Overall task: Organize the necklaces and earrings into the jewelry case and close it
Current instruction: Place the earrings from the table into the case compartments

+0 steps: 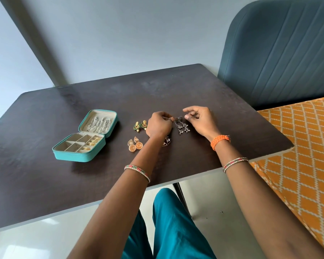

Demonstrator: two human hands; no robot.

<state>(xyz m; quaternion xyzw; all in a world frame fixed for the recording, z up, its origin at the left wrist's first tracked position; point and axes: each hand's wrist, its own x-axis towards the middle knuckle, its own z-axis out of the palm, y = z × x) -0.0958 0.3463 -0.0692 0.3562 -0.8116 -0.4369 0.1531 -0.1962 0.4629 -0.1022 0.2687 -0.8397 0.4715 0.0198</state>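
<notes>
Both hands at centre frame, over a pair of dark silver earrings (181,126) with dangling bead strands. Left hand (159,126) curled, fingers (170,119) pinched near the top of one earring. Right hand (199,120) with thumb and one finger closed near the top of the other, remaining fingers lifted and spread; firm grip or mere touch, impossible to tell at this size.

Jewelry case (86,137) open at left of centre on the dark table (45,174), lid upright with silver necklaces (99,124) hung inside, gold earrings (92,143) already in some right-hand compartments. Left of the hands, still loose on the table: green-and-gold earrings (140,125), round gold earrings (135,144). Another small piece (166,141) half hidden under the left wrist.

Probably very light, with loose strands apt to swing and tangle. Best taken by the solid top near the hook, not by the fine chains; lowered gently into a compartment, strands straight.
</notes>
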